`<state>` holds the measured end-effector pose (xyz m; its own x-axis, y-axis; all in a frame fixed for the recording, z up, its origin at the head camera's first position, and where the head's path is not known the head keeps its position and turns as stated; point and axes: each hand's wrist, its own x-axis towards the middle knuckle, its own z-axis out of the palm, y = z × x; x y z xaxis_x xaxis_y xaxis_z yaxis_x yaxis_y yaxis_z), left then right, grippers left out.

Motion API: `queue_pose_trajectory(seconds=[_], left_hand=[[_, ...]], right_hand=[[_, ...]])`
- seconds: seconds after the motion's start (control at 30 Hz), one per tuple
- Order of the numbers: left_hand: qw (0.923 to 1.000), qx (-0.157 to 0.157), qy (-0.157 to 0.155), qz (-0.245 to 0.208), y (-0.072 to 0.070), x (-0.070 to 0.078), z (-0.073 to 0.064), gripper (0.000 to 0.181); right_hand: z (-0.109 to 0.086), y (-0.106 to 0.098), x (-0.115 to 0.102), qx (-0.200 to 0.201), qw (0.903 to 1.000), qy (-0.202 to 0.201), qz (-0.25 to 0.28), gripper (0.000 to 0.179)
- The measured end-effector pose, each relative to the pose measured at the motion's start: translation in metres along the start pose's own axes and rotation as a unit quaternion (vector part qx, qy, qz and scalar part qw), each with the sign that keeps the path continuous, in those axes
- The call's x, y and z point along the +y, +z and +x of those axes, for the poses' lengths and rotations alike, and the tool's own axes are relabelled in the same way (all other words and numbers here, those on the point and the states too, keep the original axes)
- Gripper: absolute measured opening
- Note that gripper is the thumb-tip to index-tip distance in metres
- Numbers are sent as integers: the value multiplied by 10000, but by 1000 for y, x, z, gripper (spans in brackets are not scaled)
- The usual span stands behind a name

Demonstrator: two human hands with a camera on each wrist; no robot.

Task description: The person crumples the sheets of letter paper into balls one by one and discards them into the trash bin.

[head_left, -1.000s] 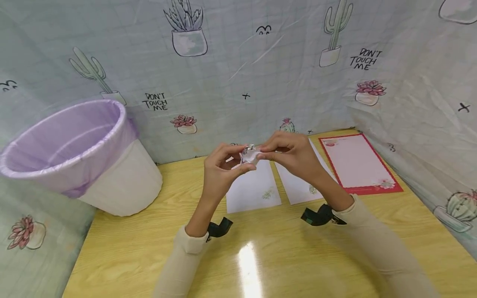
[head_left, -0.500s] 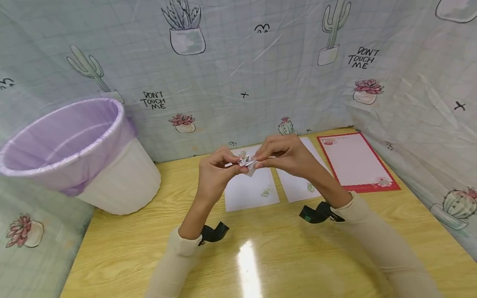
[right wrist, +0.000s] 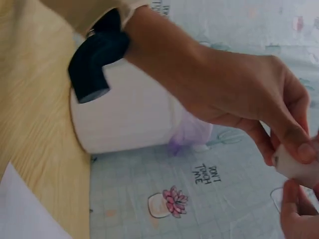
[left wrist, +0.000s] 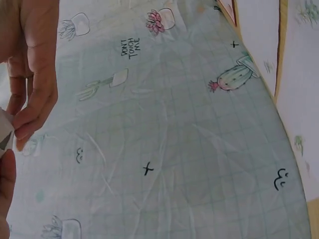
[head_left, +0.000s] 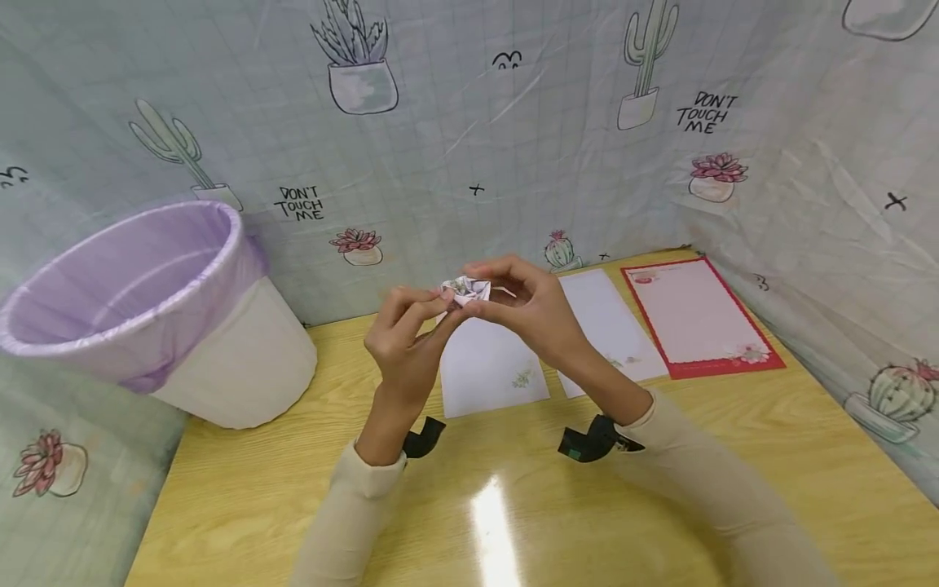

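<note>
A small wad of crumpled white printed paper (head_left: 469, 290) is held up in front of me, above the sheets on the table. My left hand (head_left: 407, 334) pinches its left side between thumb and fingers. From the other side, my right hand (head_left: 535, 310) grips the same wad, its thumb beneath and fingers over the top. In the right wrist view the paper (right wrist: 295, 167) sits between the left hand (right wrist: 239, 94) and fingertips coming in from the lower right. Only a corner of the wad (left wrist: 5, 132) shows at the edge of the left wrist view.
Flat on the wooden table (head_left: 257, 505) lie a white sheet (head_left: 495, 379), a second white sheet (head_left: 605, 318) and a red-bordered sheet (head_left: 704, 318). A white bin (head_left: 253, 359) with a purple liner (head_left: 147, 261) stands at the left. Patterned cloth (head_left: 425, 147) hangs behind.
Both hands have shifted left with the paper, which is turned and looks more bunched. The right hand's fingers now spread wider around it, and more of the second white sheet shows.
</note>
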<state>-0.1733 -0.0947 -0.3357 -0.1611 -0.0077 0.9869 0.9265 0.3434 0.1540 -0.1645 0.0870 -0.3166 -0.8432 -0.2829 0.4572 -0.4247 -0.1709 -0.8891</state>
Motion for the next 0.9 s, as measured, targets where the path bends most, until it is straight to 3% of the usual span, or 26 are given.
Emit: queue_pose_trajectory(seconds=[0.17,0.4,0.53,0.63,0.9], left_hand=[[9969,-144,713,316,1,-1,-2,16],[9936,-367,1025,310,2,-5,-4,19],[9923,-688,1025,128,0,-6,-4,20],[9922,-900,853,-114,-4,-8,-4,21],[9942,-858,436,-473,-6,-6,-2,39]], right_hand=[[0,-5,-5,-230,9975,569,-340,39],[0,-9,-3,-72,9982,196,-566,30],[0,-12,-1,59,9987,86,-503,24],[0,-14,0,76,9985,99,-529,18],[1,-15,-1,-143,9989,-77,-437,10]])
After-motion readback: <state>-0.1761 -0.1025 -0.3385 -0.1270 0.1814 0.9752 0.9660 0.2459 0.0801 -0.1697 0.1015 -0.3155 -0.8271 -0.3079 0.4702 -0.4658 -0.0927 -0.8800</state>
